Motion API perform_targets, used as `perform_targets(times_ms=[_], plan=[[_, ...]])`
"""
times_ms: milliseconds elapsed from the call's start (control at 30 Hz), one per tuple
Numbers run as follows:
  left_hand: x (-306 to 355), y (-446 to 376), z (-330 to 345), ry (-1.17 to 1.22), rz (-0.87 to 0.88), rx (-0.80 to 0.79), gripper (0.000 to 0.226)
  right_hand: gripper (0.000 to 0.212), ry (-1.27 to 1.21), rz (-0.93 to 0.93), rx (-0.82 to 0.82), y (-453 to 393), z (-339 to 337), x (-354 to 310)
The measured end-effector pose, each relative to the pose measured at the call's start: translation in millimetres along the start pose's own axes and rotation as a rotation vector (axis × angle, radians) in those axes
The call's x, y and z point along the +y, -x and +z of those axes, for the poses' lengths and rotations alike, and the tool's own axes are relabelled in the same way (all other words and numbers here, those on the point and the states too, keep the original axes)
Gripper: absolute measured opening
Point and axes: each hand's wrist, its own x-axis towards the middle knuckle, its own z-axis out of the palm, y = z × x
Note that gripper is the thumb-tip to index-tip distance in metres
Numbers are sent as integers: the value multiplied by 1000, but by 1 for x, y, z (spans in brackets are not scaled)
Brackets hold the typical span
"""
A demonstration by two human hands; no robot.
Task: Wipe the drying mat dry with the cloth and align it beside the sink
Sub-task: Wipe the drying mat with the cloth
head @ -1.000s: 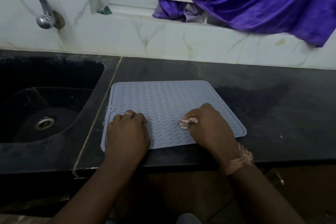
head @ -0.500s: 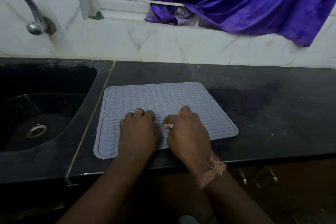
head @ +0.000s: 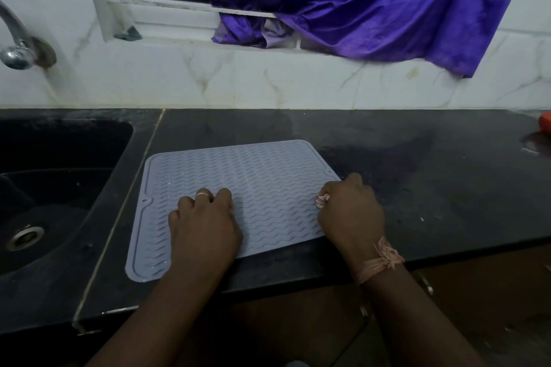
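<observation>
The right hand (head: pixel 351 211), its grip closed round the balled cloth (head: pixel 322 200), has slid from mid-mat to the right edge of the drying mat (head: pixel 238 170), which lies on the surface (head: pixel 417 188) beside the sink (head: pixel 59 188) under the left hand's (head: pixel 205 223) curled fingers.

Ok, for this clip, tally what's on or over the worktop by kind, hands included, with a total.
Drying mat: 1
Cloth, bunched in the right hand: 1
Hands, left hand and right hand: 2
Red object at the far right edge, cut off: 1
Total: 5
</observation>
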Motion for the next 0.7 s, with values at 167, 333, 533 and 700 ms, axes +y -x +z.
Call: perform_targets(times_ms=[167,333,533,700], plan=[[30,-6,2,32,9,0,16,28,-121,-210,-20,29,10,-35],[33,-7,16,10,114,0,16,33,-139,-173,-59,17,11,-16],[32,-4,15,36,105,-1,19,29,-25,12,-37,-11,2,22],[31,-4,16,47,93,-16,21,25,0,142,21,-21,-1,34]])
